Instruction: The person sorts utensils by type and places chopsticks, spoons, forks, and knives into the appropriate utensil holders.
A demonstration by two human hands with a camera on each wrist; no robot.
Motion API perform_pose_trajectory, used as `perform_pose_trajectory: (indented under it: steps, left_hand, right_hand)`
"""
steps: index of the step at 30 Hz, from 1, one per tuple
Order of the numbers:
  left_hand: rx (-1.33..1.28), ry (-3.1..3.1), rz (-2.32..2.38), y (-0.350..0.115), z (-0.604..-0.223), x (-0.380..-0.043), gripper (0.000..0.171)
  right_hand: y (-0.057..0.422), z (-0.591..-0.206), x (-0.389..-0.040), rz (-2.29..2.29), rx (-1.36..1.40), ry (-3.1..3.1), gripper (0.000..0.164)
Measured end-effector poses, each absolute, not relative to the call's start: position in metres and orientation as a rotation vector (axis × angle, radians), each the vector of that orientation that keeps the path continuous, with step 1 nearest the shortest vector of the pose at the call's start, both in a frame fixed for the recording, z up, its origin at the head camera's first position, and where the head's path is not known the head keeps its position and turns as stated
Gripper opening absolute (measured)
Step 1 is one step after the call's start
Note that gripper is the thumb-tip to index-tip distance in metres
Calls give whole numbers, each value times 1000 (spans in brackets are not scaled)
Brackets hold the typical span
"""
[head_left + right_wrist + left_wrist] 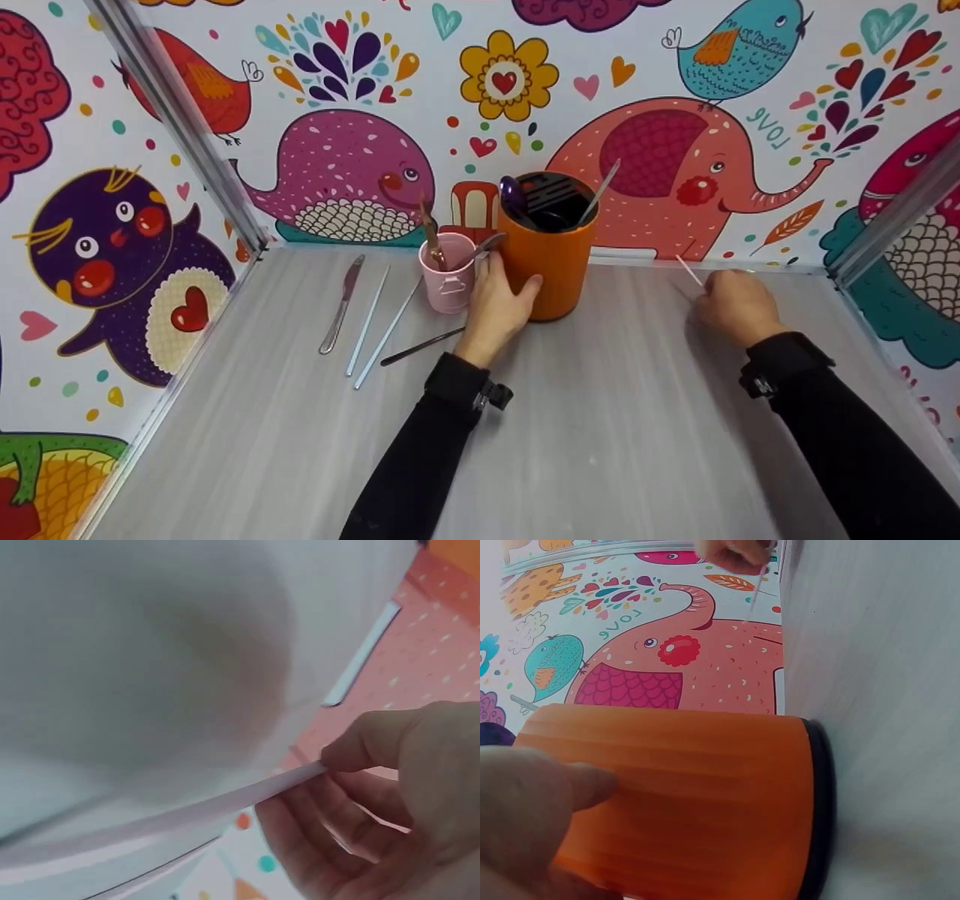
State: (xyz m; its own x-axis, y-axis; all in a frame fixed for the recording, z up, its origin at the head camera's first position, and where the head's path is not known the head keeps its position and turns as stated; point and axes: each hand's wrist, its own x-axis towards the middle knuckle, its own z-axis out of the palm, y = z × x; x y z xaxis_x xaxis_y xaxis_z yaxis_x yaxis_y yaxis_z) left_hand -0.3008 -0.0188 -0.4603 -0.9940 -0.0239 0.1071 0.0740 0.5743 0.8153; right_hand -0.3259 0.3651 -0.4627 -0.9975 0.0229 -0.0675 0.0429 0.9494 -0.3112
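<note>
My left hand (496, 311) holds the left side of an orange utensil holder (551, 274), thumb across its front and fingers beside a small pink cup (448, 292). In the left wrist view, the thumb lies on the orange wall (705, 795). A purple spoon (512, 193) and a thin pale stick (602, 190) stand in the holder's black slotted top (559, 196). Well to the right, near the back wall, my right hand (739, 304) pinches a thin white stick (690, 270) between thumb and fingers; the right wrist view shows the stick (187, 814) close up.
Left of the pink cup lie a table knife (344, 304) and two pale blue sticks (369, 319). A black stick (420, 348) runs partly behind my left hand. Utensils (433, 240) lean in the pink cup. Patterned panels (502, 150) enclose the table's back and sides.
</note>
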Motion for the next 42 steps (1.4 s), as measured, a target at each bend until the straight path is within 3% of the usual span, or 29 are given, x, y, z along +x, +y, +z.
perform_pose_trajectory:
  steps: [11, 16, 22, 28, 42]
  left_hand:
    - [-57, -2683, -1380, -18, -461, -301, 88]
    - [-52, -2683, -1398, -18, -460, -300, 88]
    - [-78, -2661, -1398, -19, -461, -299, 87]
    - [-96, -2648, -1391, -20, -461, -299, 87]
    - [-121, -2617, -1380, -20, -462, -300, 87]
  right_hand:
    - [295, -420, -312, -934, -222, 3476, 22]
    - [269, -394, -301, -1424, -483, 3607, 17]
    - [242, -353, -282, -2249, -801, 3353, 14]
    - [225, -322, -264, -2786, -872, 2964, 18]
    - [208, -332, -282, -2398, -655, 3176, 14]
